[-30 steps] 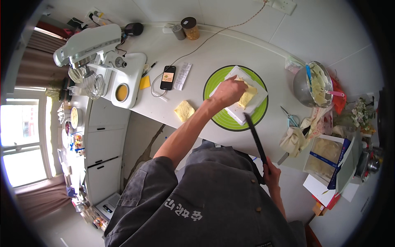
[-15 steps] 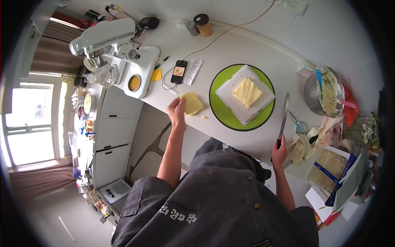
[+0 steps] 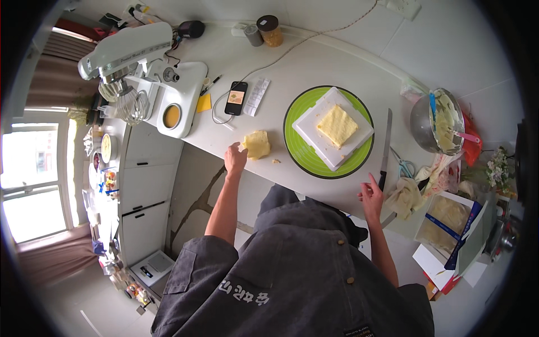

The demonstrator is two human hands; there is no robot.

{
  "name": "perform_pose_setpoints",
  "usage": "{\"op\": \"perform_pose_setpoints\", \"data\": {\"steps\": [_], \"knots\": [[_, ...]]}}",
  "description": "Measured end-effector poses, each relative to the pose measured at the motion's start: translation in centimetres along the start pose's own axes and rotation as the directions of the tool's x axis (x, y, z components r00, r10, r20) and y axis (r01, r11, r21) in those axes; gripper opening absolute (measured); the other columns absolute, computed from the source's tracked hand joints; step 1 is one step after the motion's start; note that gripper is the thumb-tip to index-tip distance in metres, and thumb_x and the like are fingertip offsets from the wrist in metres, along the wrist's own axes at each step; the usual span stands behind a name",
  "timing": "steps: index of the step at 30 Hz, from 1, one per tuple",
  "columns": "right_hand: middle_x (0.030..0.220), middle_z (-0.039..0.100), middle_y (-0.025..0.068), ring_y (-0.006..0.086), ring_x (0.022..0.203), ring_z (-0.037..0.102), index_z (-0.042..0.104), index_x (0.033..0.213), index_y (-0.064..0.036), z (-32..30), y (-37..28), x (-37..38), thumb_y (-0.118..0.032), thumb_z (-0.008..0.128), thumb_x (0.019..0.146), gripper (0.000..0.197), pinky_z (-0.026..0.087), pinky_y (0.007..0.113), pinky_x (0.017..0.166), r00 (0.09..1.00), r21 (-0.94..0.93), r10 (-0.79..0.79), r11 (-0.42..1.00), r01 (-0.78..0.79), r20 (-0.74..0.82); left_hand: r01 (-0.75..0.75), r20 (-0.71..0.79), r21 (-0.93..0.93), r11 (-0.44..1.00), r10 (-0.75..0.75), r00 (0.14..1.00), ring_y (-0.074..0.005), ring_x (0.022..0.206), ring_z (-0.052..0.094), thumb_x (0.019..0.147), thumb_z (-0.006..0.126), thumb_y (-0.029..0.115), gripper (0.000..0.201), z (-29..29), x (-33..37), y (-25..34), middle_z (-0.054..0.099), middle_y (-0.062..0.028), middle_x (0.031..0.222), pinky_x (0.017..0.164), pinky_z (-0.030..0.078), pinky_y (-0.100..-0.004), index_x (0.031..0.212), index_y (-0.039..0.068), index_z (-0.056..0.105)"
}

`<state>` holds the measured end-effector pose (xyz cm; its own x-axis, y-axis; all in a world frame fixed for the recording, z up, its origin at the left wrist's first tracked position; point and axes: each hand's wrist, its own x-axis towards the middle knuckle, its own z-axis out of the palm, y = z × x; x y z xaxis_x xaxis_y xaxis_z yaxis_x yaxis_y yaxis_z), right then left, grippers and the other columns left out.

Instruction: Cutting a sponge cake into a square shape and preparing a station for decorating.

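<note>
A square piece of yellow sponge cake (image 3: 256, 145) lies on the white counter at the left, with a few crumbs beside it. My left hand (image 3: 236, 159) is at its left edge, fingers apart and not closed round it. A second square sponge piece (image 3: 337, 126) rests on a white square board (image 3: 306, 127), which sits on a round green turntable (image 3: 295, 150) with a dark rim. On the counter right of the turntable lies a long knife (image 3: 386, 147), black handle toward me. My right hand (image 3: 371, 197) is open and empty just left of that handle.
A steel bowl (image 3: 422, 130) with pale cream and spatulas stands at the right. Near it are blue-handled scissors (image 3: 405, 167) and a crumpled cloth (image 3: 405, 196). A phone (image 3: 236, 99), a paper slip (image 3: 257, 96), a cable and a stand mixer (image 3: 126, 50) are at the left.
My left hand has put the sponge piece down and let go of it. My right hand has laid the knife on the counter and released its handle.
</note>
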<state>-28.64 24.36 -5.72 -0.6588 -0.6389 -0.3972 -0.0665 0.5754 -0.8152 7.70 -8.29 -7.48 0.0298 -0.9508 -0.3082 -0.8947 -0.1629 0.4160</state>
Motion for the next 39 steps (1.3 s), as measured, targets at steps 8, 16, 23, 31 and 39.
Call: {"op": "perform_pose_setpoints", "data": {"steps": [8,16,23,31,39], "knots": [[0.117,0.068,0.0106,0.0208,0.100,0.069,0.054,0.139,-0.0060,6.5,-6.2,0.0,-0.047,0.050,0.109,0.051,0.058,0.037,0.081,0.969,0.492,0.238,0.836,-0.241,0.070,-0.394,-0.018,-0.163,0.904,0.397,0.918,-0.0374,0.128,0.059,0.086,0.075,0.018,0.045,1.8,0.1,0.9,0.066,-0.0222,0.131,0.107,0.047,-0.0447,0.128,0.003,0.068],[0.125,0.065,0.0087,0.0229,0.105,0.068,0.048,0.138,-0.0104,9.4,-8.6,0.9,-0.049,0.051,0.108,0.049,0.054,0.043,0.087,0.915,0.612,0.402,0.729,-0.306,-0.022,-0.387,0.209,-0.080,0.919,0.395,0.895,-0.0393,0.121,0.056,0.073,0.090,0.035,0.084,2.0,5.0,-0.1,0.064,-0.0209,0.129,0.109,0.042,-0.0480,0.143,0.004,0.056],[0.117,0.068,0.0088,0.0226,0.098,0.072,0.051,0.134,-0.0099,10.0,-8.1,0.9,-0.049,0.053,0.107,0.047,0.061,0.038,0.075,0.895,0.534,0.409,0.804,-0.261,-0.179,-0.273,0.392,-0.158,0.949,0.314,0.865,-0.0334,0.105,0.067,0.070,0.088,0.024,0.046,1.4,6.6,-0.8,0.071,-0.0205,0.106,0.092,0.054,-0.0433,0.107,0.002,0.069],[0.120,0.069,0.0074,0.0198,0.102,0.070,0.055,0.139,-0.0091,10.8,-8.2,2.7,-0.039,0.057,0.107,0.043,0.060,0.039,0.082,0.857,0.625,0.439,0.757,-0.192,-0.269,-0.595,0.210,-0.061,0.802,0.593,0.777,-0.0378,0.099,0.071,0.088,0.077,0.024,0.039,-2.7,8.6,-3.7,0.075,-0.0199,0.105,0.090,0.055,-0.0464,0.117,-0.001,0.068],[0.122,0.070,0.0092,0.0179,0.110,0.062,0.058,0.142,-0.0044,8.9,-9.1,6.2,-0.024,0.060,0.106,0.041,0.047,0.032,0.098,0.830,0.575,0.309,0.818,0.017,-0.464,-0.179,0.492,-0.606,0.775,0.542,0.682,-0.0240,0.092,0.074,0.099,0.067,0.027,0.050,-0.2,5.9,12.2,0.075,-0.0220,0.106,0.079,0.057,-0.0344,0.137,-0.005,0.060]]}}
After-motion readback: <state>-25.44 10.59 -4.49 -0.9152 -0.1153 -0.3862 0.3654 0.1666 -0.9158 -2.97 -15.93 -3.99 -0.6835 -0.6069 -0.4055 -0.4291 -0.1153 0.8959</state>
